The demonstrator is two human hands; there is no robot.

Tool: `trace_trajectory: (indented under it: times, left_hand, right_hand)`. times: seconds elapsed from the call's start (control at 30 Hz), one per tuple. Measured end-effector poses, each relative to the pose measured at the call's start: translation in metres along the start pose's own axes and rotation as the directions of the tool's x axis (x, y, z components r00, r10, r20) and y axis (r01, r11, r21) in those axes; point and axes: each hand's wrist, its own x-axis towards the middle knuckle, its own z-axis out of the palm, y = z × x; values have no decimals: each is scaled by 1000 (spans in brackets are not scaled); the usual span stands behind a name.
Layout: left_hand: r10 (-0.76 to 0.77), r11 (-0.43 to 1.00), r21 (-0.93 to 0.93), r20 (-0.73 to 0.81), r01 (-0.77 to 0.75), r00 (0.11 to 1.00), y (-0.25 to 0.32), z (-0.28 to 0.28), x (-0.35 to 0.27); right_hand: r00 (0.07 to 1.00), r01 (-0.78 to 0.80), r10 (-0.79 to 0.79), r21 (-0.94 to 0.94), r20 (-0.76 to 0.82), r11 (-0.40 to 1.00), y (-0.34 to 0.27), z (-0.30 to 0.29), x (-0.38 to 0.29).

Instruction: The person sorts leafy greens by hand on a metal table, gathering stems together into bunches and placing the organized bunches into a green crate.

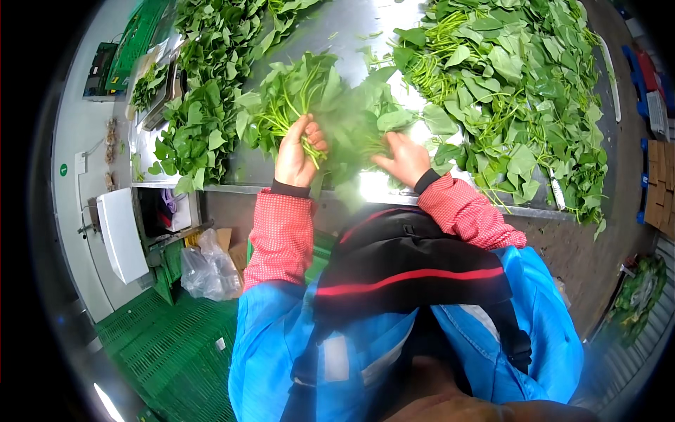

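Observation:
My left hand (298, 150) is closed around the stems of a bunch of leafy greens (287, 100). The leaves fan out above the fist, and the cut stem ends stick out below it. To the right, my right hand (403, 158) is low over the metal worktable (311, 42), thumb and forefinger apart at some loose leafy stems (387, 113). Blur covers the greens between the two hands, so I cannot tell how firmly the right fingers hold them.
Large heaps of greens lie on the right (490, 79) and left (211, 68) of the table. A marker-like white stick (556, 190) lies near the front edge. Below left are green plastic crates (174, 353), a clear plastic bag (208, 269) and a white open door panel (121, 235).

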Motion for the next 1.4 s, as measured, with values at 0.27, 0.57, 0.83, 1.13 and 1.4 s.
trace_trajectory:
  times: [0.27, 0.57, 0.83, 1.13, 1.4]
  left_hand:
    - [121, 993, 12, 30, -121, 992, 4, 7, -9]
    - [272, 946, 187, -17, -265, 962, -24, 52, -9]
    - [18, 955, 296, -79, 7, 997, -83, 82, 1]
    - [-9, 972, 232, -77, 26, 997, -85, 74, 10]
    - [-71, 994, 76, -27, 73, 997, -78, 66, 19]
  right_hand:
    - [986, 63, 36, 571, -160, 818, 6, -62, 8]
    - [856, 118, 209, 571, -473, 812, 6, -83, 12]
    - [778, 268, -236, -33, -583, 963, 6, -53, -7]
    - [954, 22, 150, 562, -259, 827, 9, -64, -18]
    - [971, -121, 226, 654, -79, 747, 55, -97, -8]
